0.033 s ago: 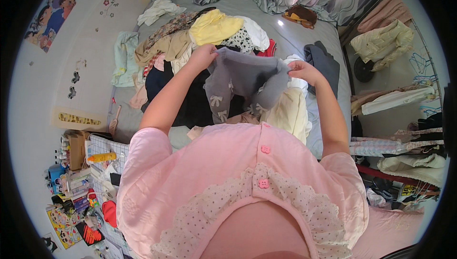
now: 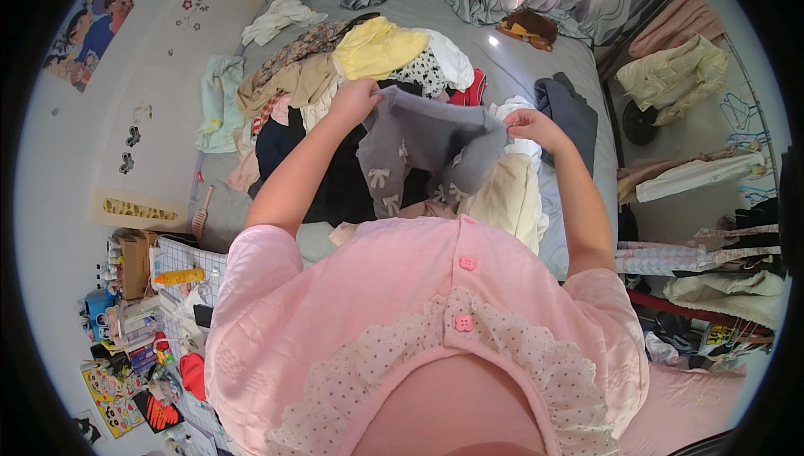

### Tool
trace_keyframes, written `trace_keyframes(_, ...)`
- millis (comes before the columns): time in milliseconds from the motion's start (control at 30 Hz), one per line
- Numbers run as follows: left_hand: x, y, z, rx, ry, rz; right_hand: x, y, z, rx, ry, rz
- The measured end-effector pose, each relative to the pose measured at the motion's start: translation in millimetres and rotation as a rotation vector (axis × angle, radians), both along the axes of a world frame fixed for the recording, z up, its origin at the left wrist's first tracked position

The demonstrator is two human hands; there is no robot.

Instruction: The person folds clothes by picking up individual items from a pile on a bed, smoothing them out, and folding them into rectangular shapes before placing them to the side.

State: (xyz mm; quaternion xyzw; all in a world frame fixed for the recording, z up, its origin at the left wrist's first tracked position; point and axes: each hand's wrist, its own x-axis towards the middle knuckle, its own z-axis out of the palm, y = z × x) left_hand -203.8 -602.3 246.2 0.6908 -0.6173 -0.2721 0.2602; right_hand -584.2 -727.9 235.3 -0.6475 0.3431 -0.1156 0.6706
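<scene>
Stretched between my two hands is a pair of grey pants with small pale bows down the legs. My left hand pinches the left end of its wide top edge. At the opposite end, the fingers of my right hand are closed on that edge too. Both legs hang down toward my body, over black clothing on the bed. A cream garment lies just right of the pants. Beyond my left hand rests a yellow garment on top of a clothes pile.
On the grey bed lie a mint garment, a dark grey garment and a brown bag-like item. Clothes hang on a rack at the right. A cluttered desk stands at the lower left.
The grey pants have sagged and shifted very slightly left and nearer to me. Both hands keep their hold almost in place.
</scene>
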Motion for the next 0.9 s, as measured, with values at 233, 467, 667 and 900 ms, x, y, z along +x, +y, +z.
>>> trace_keyframes(233, -7.3, 18.9, 12.0, -0.554, -0.436, -0.100, -1.7, -4.9, -31.5, -0.560, 0.250, -0.153)
trace_keyframes(467, -35.5, 24.9, 43.8, -0.293, -0.001, -0.165, 27.3, 21.8, -73.8, -0.474, 0.205, -0.061)
trace_keyframes(667, -64.5, 31.5, 83.4, -0.453, 0.129, -0.223, 99.8, 69.3, -72.2, -0.513, 0.303, 0.012)
trace_keyframes(900, -71.1, 40.2, 104.7, -0.541, 0.093, -0.216, 112.8, 79.1, -104.1, -0.845, 0.331, -0.074)
